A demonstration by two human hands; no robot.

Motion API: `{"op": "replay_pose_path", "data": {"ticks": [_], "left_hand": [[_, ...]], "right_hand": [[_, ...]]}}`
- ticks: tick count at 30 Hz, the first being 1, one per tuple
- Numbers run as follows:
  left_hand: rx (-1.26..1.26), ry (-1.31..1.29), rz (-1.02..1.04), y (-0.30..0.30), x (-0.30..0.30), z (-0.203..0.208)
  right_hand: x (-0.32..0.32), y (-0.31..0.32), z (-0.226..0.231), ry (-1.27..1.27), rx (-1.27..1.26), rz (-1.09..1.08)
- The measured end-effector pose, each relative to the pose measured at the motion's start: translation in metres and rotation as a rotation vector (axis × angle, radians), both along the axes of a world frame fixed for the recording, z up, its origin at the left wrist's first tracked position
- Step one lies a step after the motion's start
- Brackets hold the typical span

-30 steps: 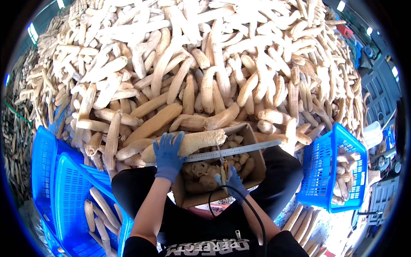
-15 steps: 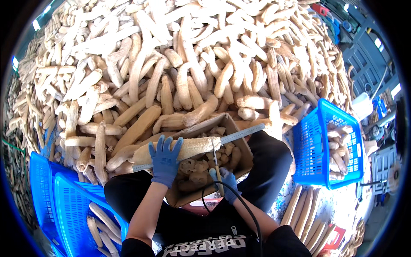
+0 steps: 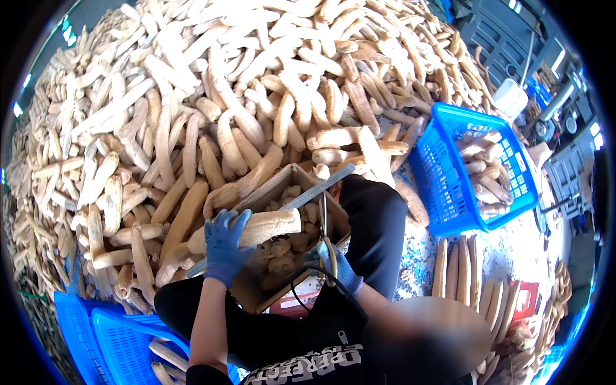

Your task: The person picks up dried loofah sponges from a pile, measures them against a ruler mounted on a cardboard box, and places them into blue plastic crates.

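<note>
Wrapped over a pale dried loofah (image 3: 273, 226), my left hand (image 3: 226, 247) in a blue glove is closed on it. The loofah's bare right end hangs over an open cardboard box (image 3: 247, 292) between my legs. A light ruler strip (image 3: 319, 188) lies slanted across the box, under the loofah. My right hand (image 3: 343, 266), also gloved, closes round the yellowish handles of scissors (image 3: 324, 221). Their blades point away from me, a little apart, to the right of the loofah's end and not touching it. Inside the box lie short cut loofah pieces (image 3: 281, 264).
A huge heap of loofahs (image 3: 218, 70) fills the far side. A blue basket (image 3: 443, 192) with loofahs stands at right, more blue baskets (image 3: 122, 340) at lower left. Loofahs lie in a row (image 3: 459, 269) at lower right. A black cable (image 3: 296, 292) crosses near my right hand.
The scissors' blades were at the loofah's right end and are now apart from it. The loofah has tilted off the ruler's line, its end lower. The whole view has shifted.
</note>
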State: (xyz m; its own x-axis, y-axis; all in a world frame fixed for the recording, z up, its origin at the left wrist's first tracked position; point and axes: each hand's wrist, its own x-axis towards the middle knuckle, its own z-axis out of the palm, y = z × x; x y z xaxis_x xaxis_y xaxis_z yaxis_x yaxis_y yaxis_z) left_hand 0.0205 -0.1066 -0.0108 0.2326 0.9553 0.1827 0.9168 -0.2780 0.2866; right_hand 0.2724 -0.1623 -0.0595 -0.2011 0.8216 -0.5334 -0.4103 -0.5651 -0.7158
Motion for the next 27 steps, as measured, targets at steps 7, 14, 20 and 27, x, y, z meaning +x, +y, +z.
{"op": "replay_pose_path", "data": {"ticks": [7, 14, 20, 27], "left_hand": [[-0.585, -1.108, 0.137, 0.021, 0.005, -0.016], [-1.1, -1.626, -0.343, 0.046, 0.19, 0.049], [-0.938, -1.228, -0.423, 0.077, 0.18, 0.032], [-0.671, -1.292, 0.025, 0.104, 0.048, -0.017]], "right_hand": [[0.013, -0.004, -0.039, -0.031, 0.674, 0.1], [0.091, -0.042, 0.041, -0.012, 0.594, -0.463], [0.25, -0.182, 0.097, -0.208, 0.26, -1.465], [0.392, -0.423, 0.04, -0.788, 0.159, -1.992]]}}
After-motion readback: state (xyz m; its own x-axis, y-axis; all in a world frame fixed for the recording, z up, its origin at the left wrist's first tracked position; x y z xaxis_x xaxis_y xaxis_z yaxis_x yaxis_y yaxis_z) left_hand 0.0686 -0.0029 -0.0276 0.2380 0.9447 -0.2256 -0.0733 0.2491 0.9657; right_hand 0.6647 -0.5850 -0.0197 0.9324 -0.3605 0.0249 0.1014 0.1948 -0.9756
